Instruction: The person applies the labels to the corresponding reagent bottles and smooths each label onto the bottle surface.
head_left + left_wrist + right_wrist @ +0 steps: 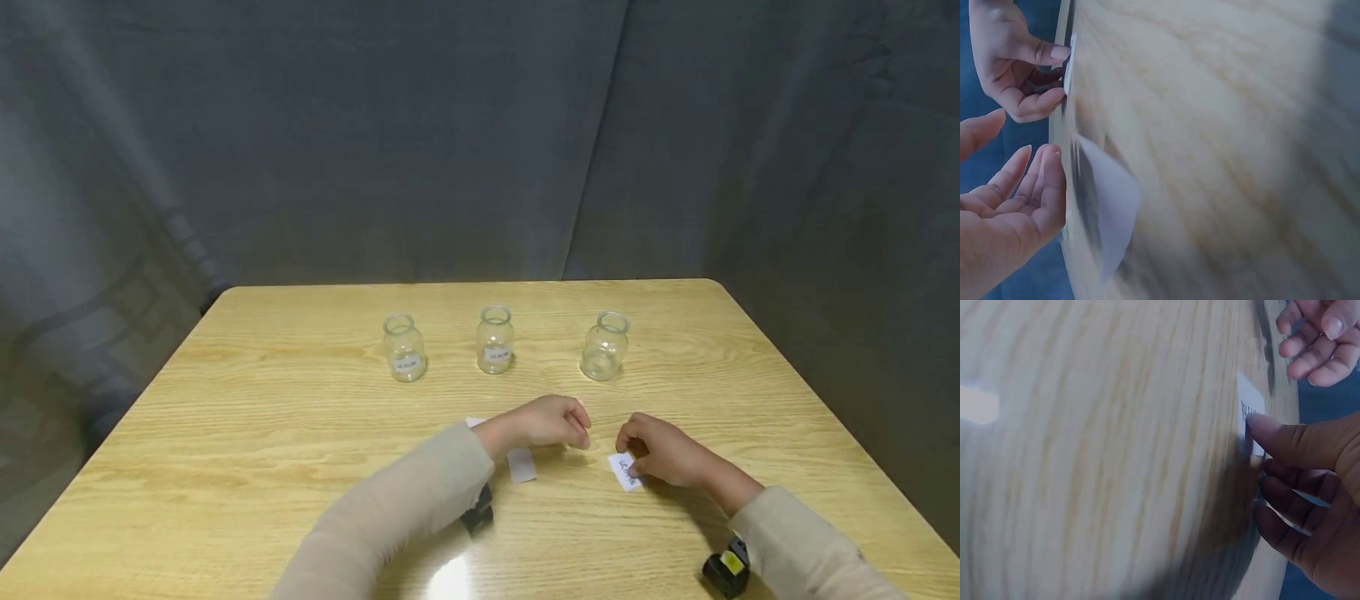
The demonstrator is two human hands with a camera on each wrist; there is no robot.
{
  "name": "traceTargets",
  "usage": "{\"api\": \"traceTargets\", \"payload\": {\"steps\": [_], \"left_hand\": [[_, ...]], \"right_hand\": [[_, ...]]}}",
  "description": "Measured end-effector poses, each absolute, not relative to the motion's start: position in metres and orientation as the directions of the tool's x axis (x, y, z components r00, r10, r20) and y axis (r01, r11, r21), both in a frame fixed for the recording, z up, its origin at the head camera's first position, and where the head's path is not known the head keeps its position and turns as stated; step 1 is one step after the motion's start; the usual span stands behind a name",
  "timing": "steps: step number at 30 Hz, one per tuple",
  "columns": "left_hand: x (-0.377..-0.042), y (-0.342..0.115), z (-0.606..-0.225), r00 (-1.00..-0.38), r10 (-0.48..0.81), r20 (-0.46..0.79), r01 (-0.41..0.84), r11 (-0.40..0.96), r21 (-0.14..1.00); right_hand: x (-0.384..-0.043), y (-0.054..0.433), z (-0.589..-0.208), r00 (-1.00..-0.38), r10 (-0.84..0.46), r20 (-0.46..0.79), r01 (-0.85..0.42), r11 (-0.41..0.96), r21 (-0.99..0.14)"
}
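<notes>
My right hand (663, 450) pinches a small white label (624, 472) with handwriting on it, low over the table. In the right wrist view the thumb lies on the written face of that label (1249, 403), the fingers behind it. To its left is my left hand (551, 419), its fingers loosely bent; the left wrist view shows thumb and fingers apart with nothing between them. White paper (521, 465) lies beneath the left wrist, partly hidden by the arm; one part (1113, 197) stands up off the wood.
Three clear glass jars stand in a row farther back: the left jar (405, 348) and middle jar (495, 340) bear written labels, while the right jar (604, 347) shows none. Black wrist devices (726, 572) sit by the sleeves. A dark curtain (420, 142) hangs behind the wooden table (225, 433).
</notes>
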State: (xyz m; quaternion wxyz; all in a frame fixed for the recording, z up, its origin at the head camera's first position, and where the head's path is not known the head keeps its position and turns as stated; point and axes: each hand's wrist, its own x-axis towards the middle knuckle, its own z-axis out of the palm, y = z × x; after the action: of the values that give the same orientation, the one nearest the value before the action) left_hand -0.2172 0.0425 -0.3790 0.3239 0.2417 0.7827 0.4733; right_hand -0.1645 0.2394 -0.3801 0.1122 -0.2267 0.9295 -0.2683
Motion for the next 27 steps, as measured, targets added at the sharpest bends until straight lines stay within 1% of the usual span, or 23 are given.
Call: {"api": "traceTargets", "payload": {"steps": [3, 8, 10, 14, 17, 21, 25, 27], "left_hand": [[-0.216, 0.044, -0.38, -0.663, 0.689, -0.292, 0.067, 0.444, 0.894], [-0.215, 0.045, -0.385, -0.66, 0.684, -0.312, 0.063, 0.463, 0.884], [-0.215, 0.046, -0.387, -0.659, 0.684, -0.312, 0.066, 0.466, 0.882], [-0.216, 0.047, -0.388, -0.665, 0.684, -0.301, 0.068, 0.457, 0.887], [-0.218, 0.048, -0.387, -0.68, 0.675, -0.286, 0.066, 0.445, 0.893], [-0.219, 0.049, -0.386, -0.718, 0.653, -0.241, 0.054, 0.398, 0.916], [-0.219, 0.048, -0.384, -0.771, 0.61, -0.182, 0.052, 0.345, 0.937], [-0.22, 0.047, -0.383, -0.795, 0.587, -0.15, 0.073, 0.338, 0.938]], "right_hand": [[-0.165, 0.24, -0.382, -0.876, -0.476, -0.075, -0.359, 0.75, -0.556], [-0.166, 0.241, -0.388, -0.896, -0.437, -0.077, -0.307, 0.736, -0.603], [-0.166, 0.242, -0.39, -0.905, -0.416, -0.086, -0.271, 0.721, -0.638], [-0.169, 0.242, -0.389, -0.923, -0.375, -0.09, -0.19, 0.645, -0.74], [-0.172, 0.239, -0.386, -0.934, -0.347, -0.086, -0.135, 0.564, -0.815], [-0.175, 0.235, -0.383, -0.952, -0.292, -0.097, -0.062, 0.492, -0.868], [-0.178, 0.231, -0.381, -0.961, -0.266, -0.078, -0.045, 0.428, -0.903], [-0.18, 0.228, -0.381, -0.965, -0.257, -0.057, -0.05, 0.393, -0.918]]}}
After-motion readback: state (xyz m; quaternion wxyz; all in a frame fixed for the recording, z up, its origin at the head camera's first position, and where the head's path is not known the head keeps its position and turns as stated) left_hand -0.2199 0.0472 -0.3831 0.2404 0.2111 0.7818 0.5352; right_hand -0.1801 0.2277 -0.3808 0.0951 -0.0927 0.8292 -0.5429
